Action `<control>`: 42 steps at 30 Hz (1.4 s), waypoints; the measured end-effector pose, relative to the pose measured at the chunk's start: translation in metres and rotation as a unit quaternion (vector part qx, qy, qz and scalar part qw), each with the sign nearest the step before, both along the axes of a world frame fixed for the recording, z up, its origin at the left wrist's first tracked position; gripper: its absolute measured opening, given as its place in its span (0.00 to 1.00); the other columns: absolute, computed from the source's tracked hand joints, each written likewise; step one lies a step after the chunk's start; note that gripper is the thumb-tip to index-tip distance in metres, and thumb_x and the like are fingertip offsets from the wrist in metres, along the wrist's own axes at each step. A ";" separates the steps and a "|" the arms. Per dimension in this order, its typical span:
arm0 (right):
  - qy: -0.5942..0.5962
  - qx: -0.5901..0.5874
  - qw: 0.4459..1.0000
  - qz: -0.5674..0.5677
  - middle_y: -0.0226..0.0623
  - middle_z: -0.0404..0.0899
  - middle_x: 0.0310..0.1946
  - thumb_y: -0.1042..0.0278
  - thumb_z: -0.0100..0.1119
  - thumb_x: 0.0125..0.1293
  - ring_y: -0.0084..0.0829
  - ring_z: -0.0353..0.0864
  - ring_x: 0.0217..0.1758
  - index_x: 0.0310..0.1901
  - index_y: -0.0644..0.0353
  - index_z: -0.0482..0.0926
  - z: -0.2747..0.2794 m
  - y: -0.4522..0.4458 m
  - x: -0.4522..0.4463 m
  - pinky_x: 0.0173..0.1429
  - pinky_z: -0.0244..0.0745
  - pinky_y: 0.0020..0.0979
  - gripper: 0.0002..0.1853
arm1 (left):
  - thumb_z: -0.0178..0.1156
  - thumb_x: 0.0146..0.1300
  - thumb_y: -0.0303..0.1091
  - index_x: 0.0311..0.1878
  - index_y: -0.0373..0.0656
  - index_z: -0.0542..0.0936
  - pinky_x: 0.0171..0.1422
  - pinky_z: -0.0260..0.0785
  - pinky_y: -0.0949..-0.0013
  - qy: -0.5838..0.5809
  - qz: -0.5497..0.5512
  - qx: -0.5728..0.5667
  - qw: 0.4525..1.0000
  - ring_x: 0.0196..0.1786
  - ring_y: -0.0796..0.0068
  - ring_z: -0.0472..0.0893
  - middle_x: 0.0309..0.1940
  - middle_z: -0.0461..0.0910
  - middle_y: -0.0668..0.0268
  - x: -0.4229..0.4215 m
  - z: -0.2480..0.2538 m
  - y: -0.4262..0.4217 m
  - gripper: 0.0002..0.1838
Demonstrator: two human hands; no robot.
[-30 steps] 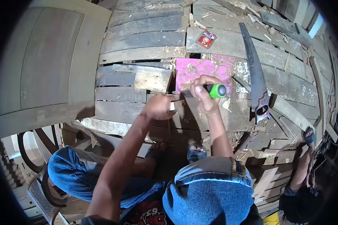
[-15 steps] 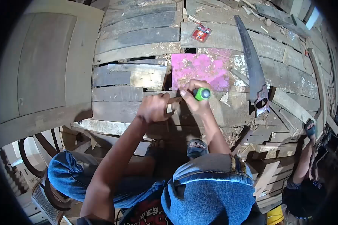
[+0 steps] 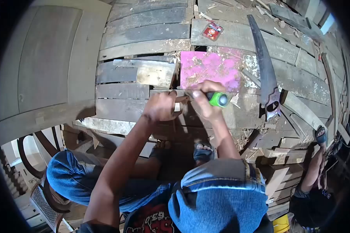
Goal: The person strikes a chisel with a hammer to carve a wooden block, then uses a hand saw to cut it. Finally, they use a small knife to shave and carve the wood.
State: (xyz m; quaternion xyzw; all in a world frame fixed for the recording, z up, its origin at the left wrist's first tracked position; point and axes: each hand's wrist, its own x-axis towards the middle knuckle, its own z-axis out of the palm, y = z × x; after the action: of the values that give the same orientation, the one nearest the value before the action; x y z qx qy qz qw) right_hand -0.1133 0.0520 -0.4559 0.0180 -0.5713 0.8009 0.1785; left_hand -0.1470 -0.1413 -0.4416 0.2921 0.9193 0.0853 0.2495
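Head view: tool on my right, small piece of wood between my hands

The small piece of wood (image 3: 182,99) lies just to the right of my left hand (image 3: 159,107), its visible part reaching from my fingers toward my right hand (image 3: 209,103). Its long axis seems to run roughly left to right, though my fingers and the blur hide too much for me to be sure. My left hand is the nearer one to it and has it pinched in curled fingers, back of the hand turned up.

My right hand is wrapped round a green-handled tool (image 3: 220,99) — butt end to the right and tipped up toward me, dark working end pointing left, at the wood. I cannot tell whether that end touches the wood. My right thumb lies along the near side of the grip, and that forearm comes up from the near right; my left forearm slants in from the near left, so the two hands close in on the same spot, near each other yet apart.

The pink sheet (image 3: 206,69), strewn with shavings, lies just beyond my right hand. A pale board (image 3: 155,74) lies beyond my left hand, and the handsaw (image 3: 265,64) is well off to the right — handle near, blade tip far.
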 end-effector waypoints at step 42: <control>-0.016 0.017 0.998 -0.054 0.31 0.73 0.19 0.77 0.65 0.58 0.23 0.70 0.22 0.20 0.59 0.65 -0.019 -0.013 0.016 0.28 0.66 0.29 0.17 | 0.76 0.55 0.55 0.46 0.35 0.79 0.41 0.83 0.44 0.018 0.019 0.002 1.000 0.33 0.40 0.87 0.28 0.85 0.44 0.002 -0.003 0.000 0.31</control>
State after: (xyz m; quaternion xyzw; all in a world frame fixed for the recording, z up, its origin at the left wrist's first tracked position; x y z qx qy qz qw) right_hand -0.0977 0.0389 -0.4752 -0.0228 -0.5878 0.7806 0.2114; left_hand -0.1447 -0.1418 -0.4443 0.2766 0.9288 0.0862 0.2309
